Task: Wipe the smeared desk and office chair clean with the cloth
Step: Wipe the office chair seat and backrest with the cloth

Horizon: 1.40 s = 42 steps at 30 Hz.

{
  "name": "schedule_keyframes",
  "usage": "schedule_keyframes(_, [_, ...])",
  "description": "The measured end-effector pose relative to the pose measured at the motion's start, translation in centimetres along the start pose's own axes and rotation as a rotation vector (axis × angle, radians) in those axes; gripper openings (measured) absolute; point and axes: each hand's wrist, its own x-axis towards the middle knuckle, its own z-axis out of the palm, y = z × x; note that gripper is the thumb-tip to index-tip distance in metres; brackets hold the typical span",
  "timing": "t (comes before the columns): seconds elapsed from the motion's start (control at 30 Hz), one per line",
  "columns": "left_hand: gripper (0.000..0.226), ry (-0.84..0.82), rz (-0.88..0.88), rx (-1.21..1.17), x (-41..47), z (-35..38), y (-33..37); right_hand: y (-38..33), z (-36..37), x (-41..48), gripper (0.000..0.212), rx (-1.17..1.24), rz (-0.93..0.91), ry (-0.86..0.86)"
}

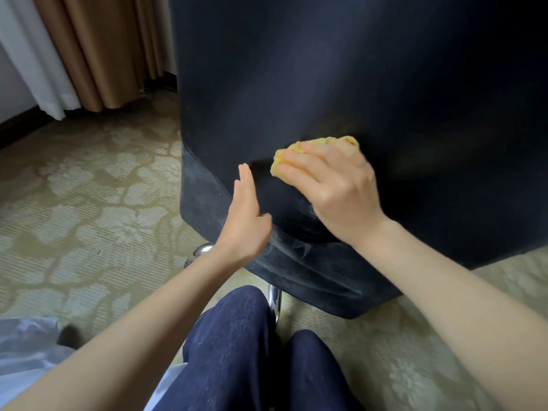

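The back of a dark navy office chair (355, 84) fills the upper right of the head view. My right hand (335, 188) presses a bunched yellow cloth (296, 149) flat against the lower part of that back. My left hand (246, 215) rests open, fingers straight, against the chair's lower left edge, holding nothing. Pale dusty smears (296, 250) show along the rounded bottom rim of the chair below my hands. The desk is out of sight.
Patterned beige carpet (89, 203) covers the floor. Chrome chair-base legs (274, 298) poke out beneath the seat, close to my knees in dark jeans (237, 351). Tan and white curtains (89, 48) hang at the back left. A plastic bag (26, 339) lies at lower left.
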Motion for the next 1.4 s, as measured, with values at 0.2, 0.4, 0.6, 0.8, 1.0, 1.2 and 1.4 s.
schedule_keyframes(0.2, [0.085,-0.039,-0.026,0.022,1.0,0.1,-0.1,-3.1,2.2,-5.9,0.013,0.041,-0.010,-0.182])
schedule_keyframes(0.4, [0.086,-0.056,-0.066,-0.018,2.0,0.7,-0.1,-2.7,-0.6,-12.8,0.019,0.117,-0.141,-0.437])
schedule_keyframes(0.6, [0.091,-0.066,-0.126,0.001,2.6,0.2,-0.8,1.1,-6.2,-13.1,0.020,0.056,-0.186,-0.449])
schedule_keyframes(0.8, [0.077,0.093,-0.159,0.085,1.6,-1.1,0.7,4.1,-9.9,-8.1,0.019,-0.099,-0.240,-0.305])
schedule_keyframes(1.0, [0.077,0.149,-0.061,-0.014,0.8,-1.1,1.1,3.9,-7.3,-1.2,0.009,-0.125,-0.198,-0.061])
schedule_keyframes(1.2, [0.066,0.172,0.012,-0.108,1.2,-1.3,1.9,1.3,-0.8,2.2,0.016,-0.119,-0.060,0.027])
schedule_keyframes(1.4, [0.068,0.084,0.041,-0.339,1.6,-0.2,2.2,-0.9,1.4,0.0,0.023,-0.096,-0.059,-0.131])
